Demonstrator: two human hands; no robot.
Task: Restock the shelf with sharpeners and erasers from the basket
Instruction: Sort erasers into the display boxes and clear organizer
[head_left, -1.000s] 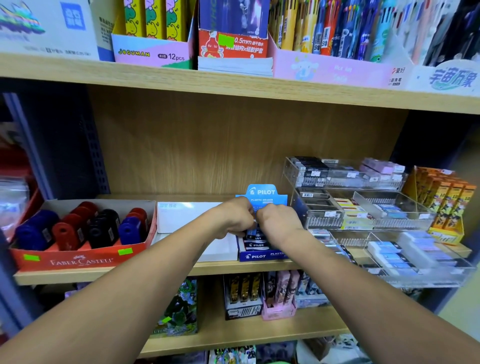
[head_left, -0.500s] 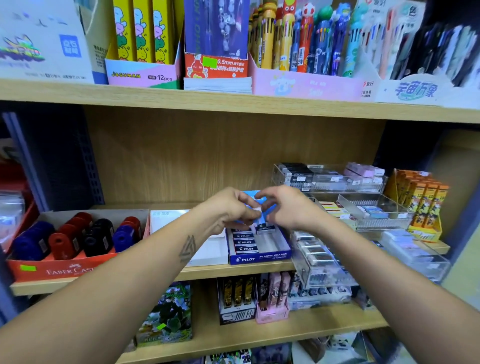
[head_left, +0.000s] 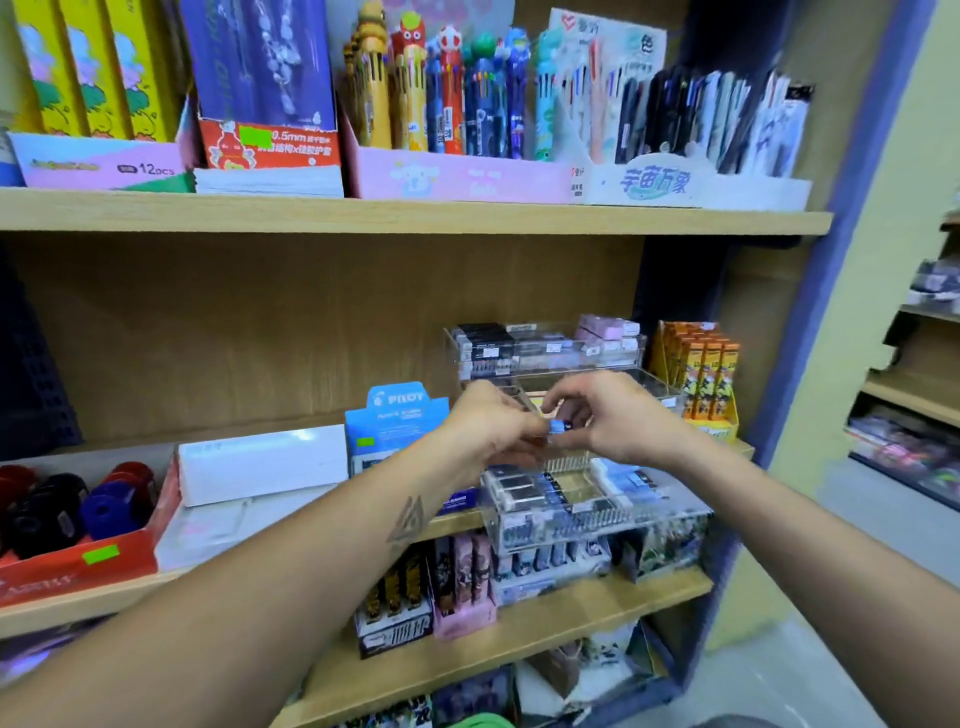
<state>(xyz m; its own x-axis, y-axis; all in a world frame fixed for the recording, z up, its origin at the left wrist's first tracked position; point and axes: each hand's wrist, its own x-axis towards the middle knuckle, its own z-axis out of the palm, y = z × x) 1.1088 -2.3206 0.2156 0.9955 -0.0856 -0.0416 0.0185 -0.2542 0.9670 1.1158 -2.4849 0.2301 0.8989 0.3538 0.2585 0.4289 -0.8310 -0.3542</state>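
Stationery shelf (head_left: 415, 221), middle board's right end: left hand (head_left: 488, 423) and right hand (head_left: 608, 421) both pinch a small blue eraser (head_left: 557, 427) above the clear tiered organizer (head_left: 597, 499). Placement step; next needs picking the matching compartment.

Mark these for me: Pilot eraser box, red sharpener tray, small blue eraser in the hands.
Pilot eraser box (head_left: 396, 415), head view, on its blue header card.
Red sharpener tray (head_left: 78, 564), head view, on its red front wall.
Small blue eraser (head_left: 557, 426), head view, on the visible blue sleeve between the fingertips.

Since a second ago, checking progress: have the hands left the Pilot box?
Yes. Both hands moved right, off the Pilot box, to the clear trays.
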